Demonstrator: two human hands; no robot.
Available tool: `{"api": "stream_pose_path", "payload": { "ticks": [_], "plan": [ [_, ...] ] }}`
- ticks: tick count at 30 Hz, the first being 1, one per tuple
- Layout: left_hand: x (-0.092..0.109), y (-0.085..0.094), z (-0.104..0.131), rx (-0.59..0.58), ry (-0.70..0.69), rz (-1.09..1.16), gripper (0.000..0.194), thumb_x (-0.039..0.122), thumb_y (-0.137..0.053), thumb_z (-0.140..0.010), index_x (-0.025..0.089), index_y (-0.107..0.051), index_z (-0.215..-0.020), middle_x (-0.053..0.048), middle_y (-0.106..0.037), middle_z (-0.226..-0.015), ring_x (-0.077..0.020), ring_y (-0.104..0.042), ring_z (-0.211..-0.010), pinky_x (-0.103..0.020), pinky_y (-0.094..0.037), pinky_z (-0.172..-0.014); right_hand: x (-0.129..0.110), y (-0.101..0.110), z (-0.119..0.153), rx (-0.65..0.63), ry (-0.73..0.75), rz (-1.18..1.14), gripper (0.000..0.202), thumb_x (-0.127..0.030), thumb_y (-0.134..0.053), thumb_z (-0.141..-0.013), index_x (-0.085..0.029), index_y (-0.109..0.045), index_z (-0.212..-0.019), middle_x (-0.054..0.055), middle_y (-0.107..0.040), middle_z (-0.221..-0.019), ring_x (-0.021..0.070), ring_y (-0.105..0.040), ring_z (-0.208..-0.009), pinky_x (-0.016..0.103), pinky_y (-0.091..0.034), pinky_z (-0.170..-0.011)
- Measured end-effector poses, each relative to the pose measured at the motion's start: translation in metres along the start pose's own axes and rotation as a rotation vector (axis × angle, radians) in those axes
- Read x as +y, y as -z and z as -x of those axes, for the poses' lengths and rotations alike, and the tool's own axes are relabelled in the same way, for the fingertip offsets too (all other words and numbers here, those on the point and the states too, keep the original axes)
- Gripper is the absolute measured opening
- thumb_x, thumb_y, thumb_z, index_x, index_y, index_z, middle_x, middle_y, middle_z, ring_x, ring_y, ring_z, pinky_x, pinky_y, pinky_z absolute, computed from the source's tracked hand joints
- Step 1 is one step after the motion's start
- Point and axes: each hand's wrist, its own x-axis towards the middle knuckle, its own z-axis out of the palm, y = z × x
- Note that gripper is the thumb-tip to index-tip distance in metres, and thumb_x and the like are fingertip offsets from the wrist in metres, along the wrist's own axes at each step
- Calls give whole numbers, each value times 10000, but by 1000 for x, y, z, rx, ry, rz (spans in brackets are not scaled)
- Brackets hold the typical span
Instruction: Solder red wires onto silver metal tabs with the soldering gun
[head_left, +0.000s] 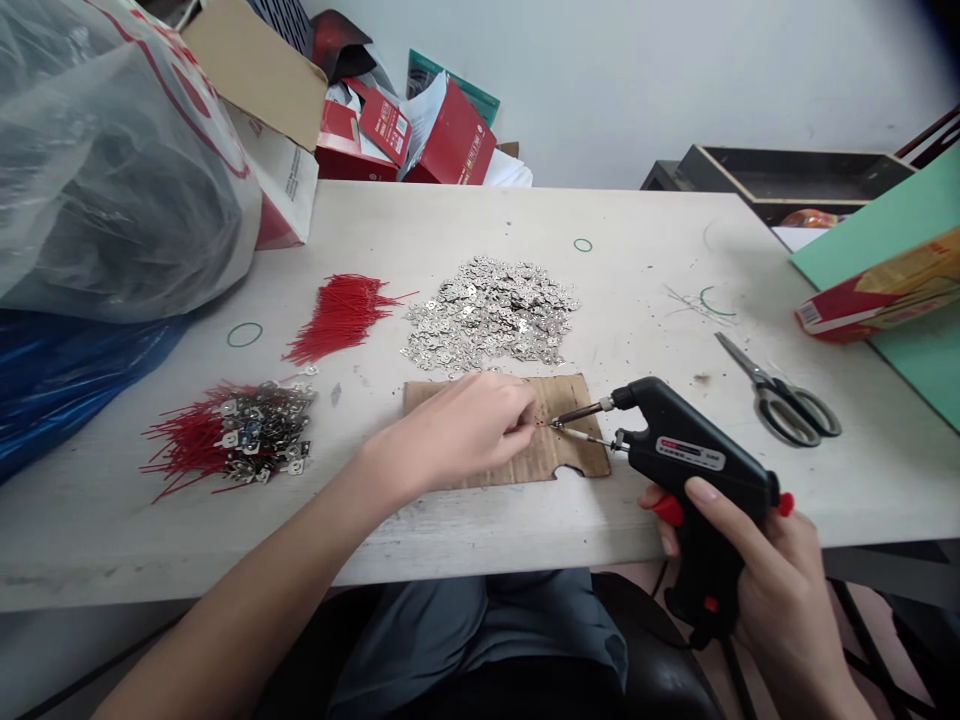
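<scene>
My right hand (pixel 780 570) is wrapped round a black soldering gun (pixel 690 460), with a finger at its red trigger. The gun's hot tip and thin solder feed tube meet over a piece of corrugated cardboard (pixel 487 470). Just left of that tip, my left hand (pixel 487 420) is closed in a pinch above the cardboard. A bit of red, looking like the end of a red wire (pixel 539 423), shows at its fingertips; the rest is hidden by the fingers. A small metal piece seems to lie under the tip, too small to make out clearly.
Behind the cardboard lies a heap of small metal tabs (pixel 495 310), left of it a bundle of red wires (pixel 341 315). Wires with tabs attached (pixel 247 435) are piled at left. Scissors (pixel 780 395) lie at right; a plastic bag (pixel 120 160) bulges at far left.
</scene>
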Motion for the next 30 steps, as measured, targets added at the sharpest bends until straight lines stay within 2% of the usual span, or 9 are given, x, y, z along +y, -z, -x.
{"api": "stream_pose_path", "payload": {
  "ticks": [20,25,27,30],
  "plan": [
    [-1,-1,0,8,9,-3,223,156,-628,-1048,180,-601,-828,-17,-679,-850,-154,-570,-751,-313,-370,-638,7,-2,-1,74,79,-105,377,-540,-851,-914,-166,-858,-869,62,-665,-659,176,-596,-550,258,-440,-416],
    [-1,-1,0,12,0,2,209,141,-625,-1036,184,-608,-833,-9,-668,-831,-157,-571,-749,-312,-371,-637,6,-5,0,89,45,-118,419,-575,-838,-910,-156,-854,-887,55,-648,-624,157,-545,-479,244,-410,-363],
    [0,0,-1,17,1,-4,226,141,-622,-1037,187,-597,-817,-7,-664,-820,-156,-565,-739,-314,-366,-637,8,-4,-3,97,37,-176,410,-567,-857,-886,-158,-856,-908,56,-655,-634,157,-538,-471,241,-395,-344],
    [0,-1,0,27,-3,-15,256,161,-625,-1042,191,-573,-793,-10,-660,-811,-155,-553,-721,-315,-357,-627,8,1,-14,117,47,-298,441,-570,-906,-791,-162,-855,-950,90,-736,-757,173,-550,-471,251,-340,-284]
  ]
}}
